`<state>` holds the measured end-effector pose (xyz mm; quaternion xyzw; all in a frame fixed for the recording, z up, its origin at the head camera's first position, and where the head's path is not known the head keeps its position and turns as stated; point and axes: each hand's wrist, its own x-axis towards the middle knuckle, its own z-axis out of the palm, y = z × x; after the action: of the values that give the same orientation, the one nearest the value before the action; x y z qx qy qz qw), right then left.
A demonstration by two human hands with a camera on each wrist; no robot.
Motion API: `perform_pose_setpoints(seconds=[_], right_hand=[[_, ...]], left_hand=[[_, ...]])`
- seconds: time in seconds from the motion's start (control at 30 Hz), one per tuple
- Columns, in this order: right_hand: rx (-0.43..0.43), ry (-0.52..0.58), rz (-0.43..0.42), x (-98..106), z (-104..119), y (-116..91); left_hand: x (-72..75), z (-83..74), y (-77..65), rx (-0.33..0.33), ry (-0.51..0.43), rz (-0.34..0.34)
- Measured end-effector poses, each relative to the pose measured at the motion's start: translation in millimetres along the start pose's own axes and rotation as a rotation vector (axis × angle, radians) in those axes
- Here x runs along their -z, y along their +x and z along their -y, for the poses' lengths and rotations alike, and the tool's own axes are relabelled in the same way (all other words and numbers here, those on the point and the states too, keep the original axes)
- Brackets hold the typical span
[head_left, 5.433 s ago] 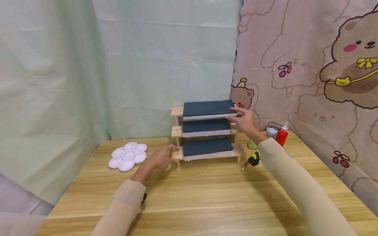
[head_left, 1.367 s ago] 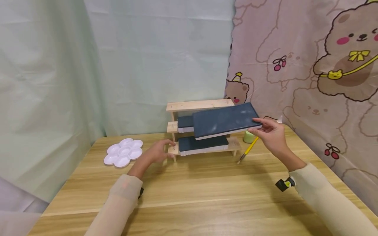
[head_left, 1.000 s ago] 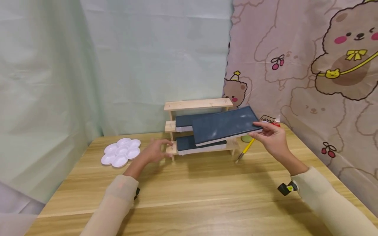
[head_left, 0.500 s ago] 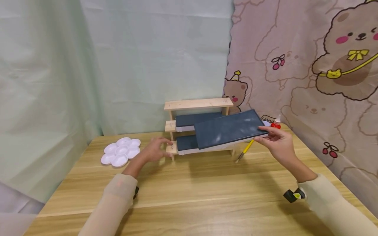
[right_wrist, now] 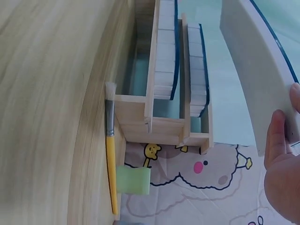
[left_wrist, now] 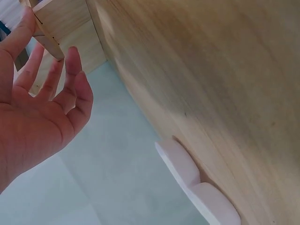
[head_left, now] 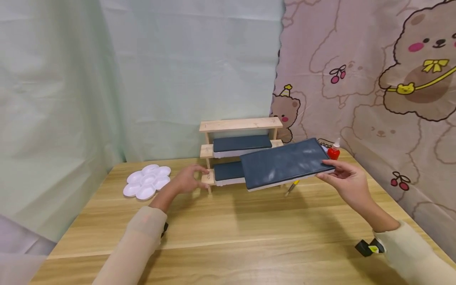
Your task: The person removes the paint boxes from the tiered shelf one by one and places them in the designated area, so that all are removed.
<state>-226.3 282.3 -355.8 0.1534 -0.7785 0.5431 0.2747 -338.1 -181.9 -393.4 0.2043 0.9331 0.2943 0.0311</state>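
Observation:
My right hand (head_left: 347, 182) pinches the right end of a flat box (head_left: 285, 164) with a dark blue top and white sides. The box is held tilted in front of a three-step wooden rack (head_left: 240, 124). In the right wrist view its smooth white underside (right_wrist: 251, 70) shows, with fingers at its near end. Two similar blue-topped boxes stay on the rack, one on the middle step (head_left: 242, 143) and one on the lowest (head_left: 228, 171), partly covered by the held box. My left hand (head_left: 187, 180) grips the left end of the lowest step, thumb and fingers on either side of the board.
A white flower-shaped palette (head_left: 147, 181) lies on the table left of my left hand. To the right of the rack are a yellow-handled paintbrush (right_wrist: 111, 154), a light green cylinder (right_wrist: 133, 179) and a red bottle (head_left: 333, 152). Curtains hang behind.
My right hand has taken the box off the top step and moved it forward, down and to the right, baring that step. My left hand has stayed at the rack's lower left end.

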Motion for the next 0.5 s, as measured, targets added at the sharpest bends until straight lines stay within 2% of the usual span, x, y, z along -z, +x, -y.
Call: perform_pose_setpoints(seconds=[0.23,0.5], right_hand=[[0.023,-0.028,0.004,10,2,-10],[-0.04,-0.028,0.008,15,0,-23]], left_hand=[[3.2,-3.2,-1.7,0.025,0.014,0.012],[5.6,-4.8,-2.5,0.015,0.019,0.013]])
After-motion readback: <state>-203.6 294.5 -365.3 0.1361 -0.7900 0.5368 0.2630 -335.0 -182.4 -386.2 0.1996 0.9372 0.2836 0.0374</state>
